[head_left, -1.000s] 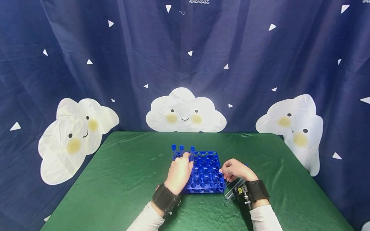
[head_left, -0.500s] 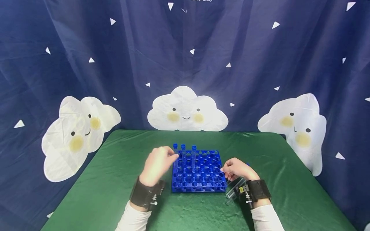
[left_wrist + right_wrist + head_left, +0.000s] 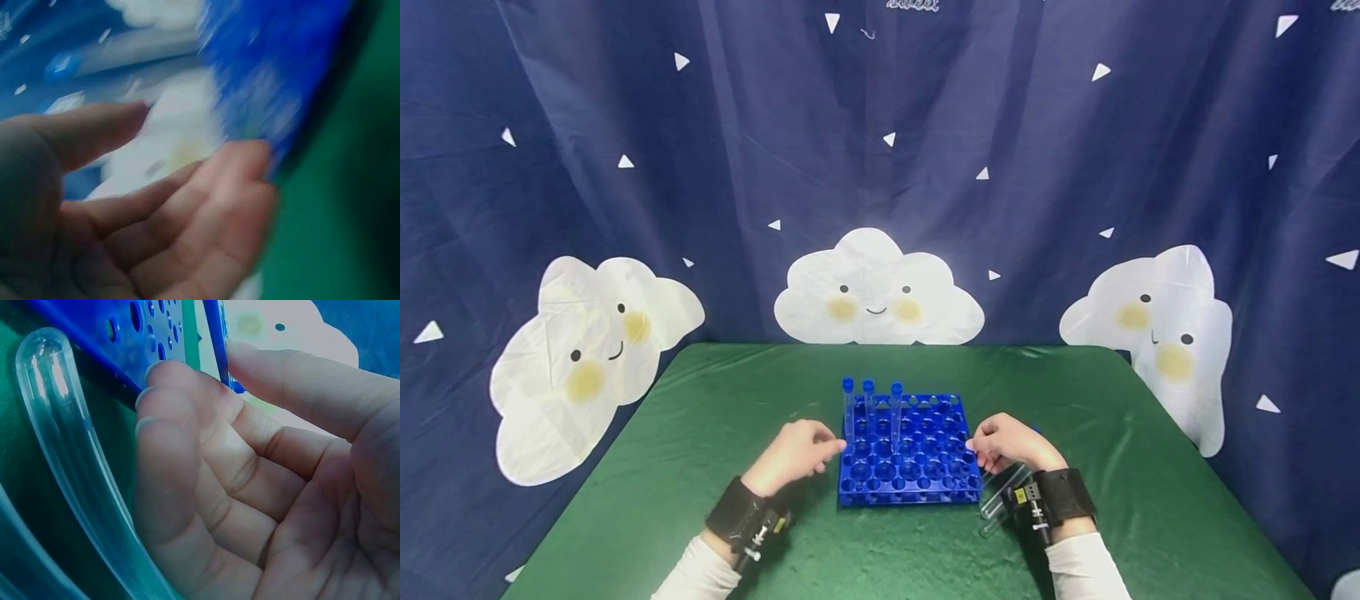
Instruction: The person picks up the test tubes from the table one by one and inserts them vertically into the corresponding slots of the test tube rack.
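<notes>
A blue test-tube rack (image 3: 910, 450) sits on the green table (image 3: 662, 467), near its middle. Three clear tubes with blue caps (image 3: 869, 408) stand upright in the rack's far left corner, side by side along the far row.

The left hand (image 3: 793, 454) lies just beside the rack's left edge, fingers loosely curled and pointing right toward the rack; it holds nothing. From the left wrist view, which is blurred, the fingers (image 3: 206, 212) are relaxed and apart from the thumb, with the rack's blue side close in front of them. Whether the fingertips touch the rack I cannot tell.

The right hand (image 3: 1011, 442) rests at the rack's right edge, fingers curled with the tips against the rack's side. In the right wrist view its fingertips (image 3: 156, 394) meet the perforated blue wall and the thumb reaches toward the same wall from above; it appears to steady the rack rather than hold a tube. Empty clear tubes (image 3: 1000, 496) lie flat on the table just near of that hand, beside the rack's near right corner, under the wrist strap.

A dark blue curtain with white clouds (image 3: 880, 287) hangs behind the table.
</notes>
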`<action>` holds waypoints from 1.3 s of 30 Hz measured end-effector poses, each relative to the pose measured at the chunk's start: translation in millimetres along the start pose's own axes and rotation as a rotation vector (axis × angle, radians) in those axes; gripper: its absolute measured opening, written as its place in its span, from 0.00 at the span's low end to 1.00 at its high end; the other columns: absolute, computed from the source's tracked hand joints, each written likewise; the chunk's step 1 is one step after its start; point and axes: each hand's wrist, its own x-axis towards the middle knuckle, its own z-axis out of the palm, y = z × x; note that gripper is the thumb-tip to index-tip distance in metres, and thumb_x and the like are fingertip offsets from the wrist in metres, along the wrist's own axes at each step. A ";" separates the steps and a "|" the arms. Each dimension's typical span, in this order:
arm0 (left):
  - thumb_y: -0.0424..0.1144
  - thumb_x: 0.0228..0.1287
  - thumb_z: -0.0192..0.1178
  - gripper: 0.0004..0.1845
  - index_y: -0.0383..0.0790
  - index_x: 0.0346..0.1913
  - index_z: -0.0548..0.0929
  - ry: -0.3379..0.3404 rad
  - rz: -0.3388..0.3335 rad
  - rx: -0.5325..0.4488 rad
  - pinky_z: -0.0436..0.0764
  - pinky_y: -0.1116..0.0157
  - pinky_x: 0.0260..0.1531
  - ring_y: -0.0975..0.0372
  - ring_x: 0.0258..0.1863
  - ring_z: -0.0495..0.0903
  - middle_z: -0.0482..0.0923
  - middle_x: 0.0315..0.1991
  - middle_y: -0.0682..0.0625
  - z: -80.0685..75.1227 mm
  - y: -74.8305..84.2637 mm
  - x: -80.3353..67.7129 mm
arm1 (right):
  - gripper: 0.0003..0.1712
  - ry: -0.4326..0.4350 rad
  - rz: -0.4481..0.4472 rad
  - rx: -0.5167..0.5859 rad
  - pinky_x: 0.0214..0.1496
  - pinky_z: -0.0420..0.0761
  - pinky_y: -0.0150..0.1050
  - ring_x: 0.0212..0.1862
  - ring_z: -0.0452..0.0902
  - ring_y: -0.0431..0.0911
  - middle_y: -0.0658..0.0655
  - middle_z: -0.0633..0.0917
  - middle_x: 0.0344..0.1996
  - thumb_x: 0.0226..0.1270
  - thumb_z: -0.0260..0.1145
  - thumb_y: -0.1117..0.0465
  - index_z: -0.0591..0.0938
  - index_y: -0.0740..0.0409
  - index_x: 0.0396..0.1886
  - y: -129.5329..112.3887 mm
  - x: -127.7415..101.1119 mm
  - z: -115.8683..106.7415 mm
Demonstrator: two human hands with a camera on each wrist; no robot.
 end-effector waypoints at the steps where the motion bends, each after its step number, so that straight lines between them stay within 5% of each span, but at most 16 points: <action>1: 0.47 0.65 0.62 0.16 0.36 0.42 0.84 -0.005 0.000 -0.051 0.81 0.66 0.21 0.61 0.21 0.81 0.83 0.26 0.48 9.0 -3.9 0.1 | 0.15 0.001 0.002 0.000 0.29 0.83 0.43 0.23 0.78 0.45 0.56 0.82 0.20 0.68 0.64 0.59 0.77 0.65 0.25 -0.3 -0.2 -0.4; 8: 0.42 0.66 0.61 0.14 0.33 0.43 0.80 0.113 -0.044 -0.342 0.82 0.67 0.20 0.63 0.18 0.80 0.82 0.24 0.48 45.6 -18.4 -1.9 | 0.15 0.000 0.005 0.011 0.29 0.83 0.43 0.23 0.78 0.45 0.56 0.82 0.20 0.67 0.64 0.59 0.77 0.65 0.25 -1.4 -1.3 -3.1; 14: 0.34 0.62 0.63 0.17 0.26 0.50 0.75 0.071 -0.092 -0.663 0.83 0.67 0.23 0.64 0.19 0.78 0.82 0.28 0.45 54.7 -24.4 -1.0 | 0.14 0.002 0.001 0.013 0.28 0.83 0.42 0.23 0.78 0.44 0.56 0.81 0.20 0.67 0.64 0.60 0.77 0.65 0.25 -1.0 -3.9 -4.8; 21: 0.36 0.64 0.63 0.20 0.26 0.53 0.73 -0.003 -0.147 -0.854 0.82 0.67 0.29 0.65 0.25 0.78 0.80 0.29 0.52 62.3 -38.2 -0.5 | 0.15 -0.004 -0.006 0.021 0.28 0.82 0.40 0.22 0.77 0.44 0.55 0.81 0.20 0.67 0.63 0.60 0.76 0.64 0.24 2.1 -6.2 -2.2; 31: 0.35 0.64 0.62 0.12 0.32 0.45 0.75 -0.058 -0.149 -0.967 0.82 0.66 0.32 0.65 0.27 0.79 0.81 0.29 0.55 64.7 -51.8 -0.1 | 0.17 0.023 -0.027 -0.015 0.28 0.83 0.42 0.21 0.77 0.44 0.55 0.81 0.19 0.68 0.63 0.59 0.78 0.69 0.25 -4.5 -7.9 -1.9; 39: 0.36 0.65 0.61 0.09 0.35 0.43 0.75 -0.081 -0.122 -0.970 0.82 0.67 0.31 0.66 0.26 0.79 0.80 0.28 0.56 64.7 -53.3 1.7 | 0.20 0.125 0.046 -0.003 0.29 0.83 0.40 0.23 0.78 0.42 0.50 0.78 0.17 0.72 0.59 0.54 0.78 0.69 0.29 -4.4 -30.8 -34.1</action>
